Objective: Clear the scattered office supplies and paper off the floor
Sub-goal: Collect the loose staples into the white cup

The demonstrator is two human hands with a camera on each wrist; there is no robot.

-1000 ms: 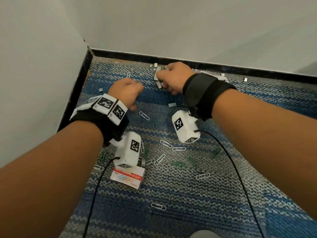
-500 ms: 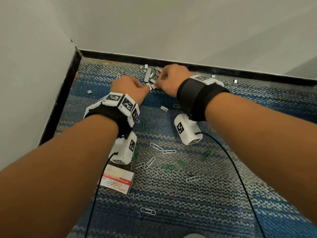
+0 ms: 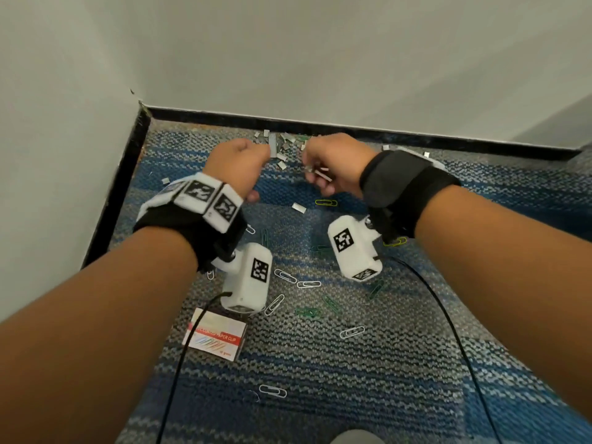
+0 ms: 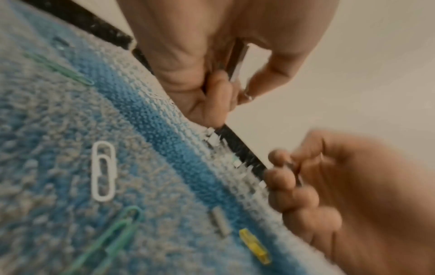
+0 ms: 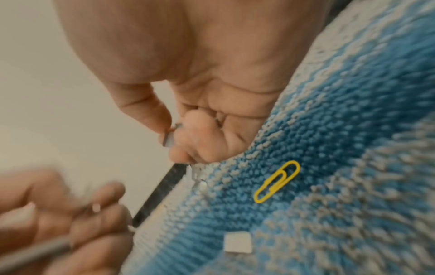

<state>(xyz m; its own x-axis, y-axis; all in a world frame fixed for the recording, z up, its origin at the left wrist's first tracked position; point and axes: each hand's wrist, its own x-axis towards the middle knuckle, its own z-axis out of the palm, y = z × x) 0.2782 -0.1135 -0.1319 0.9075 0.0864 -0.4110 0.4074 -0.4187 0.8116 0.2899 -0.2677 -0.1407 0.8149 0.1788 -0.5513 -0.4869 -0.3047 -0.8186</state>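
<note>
Lifting off the carpet (image 3: 352, 379), both hands now pinch staple strips.

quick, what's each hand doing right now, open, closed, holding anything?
Left hand: closed, gripping a staple strip.
Right hand: closed, pinching staple pieces.

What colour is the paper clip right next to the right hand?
Yellow. The paper clip shows best in the right wrist view, lying on the blue carpet.
</note>
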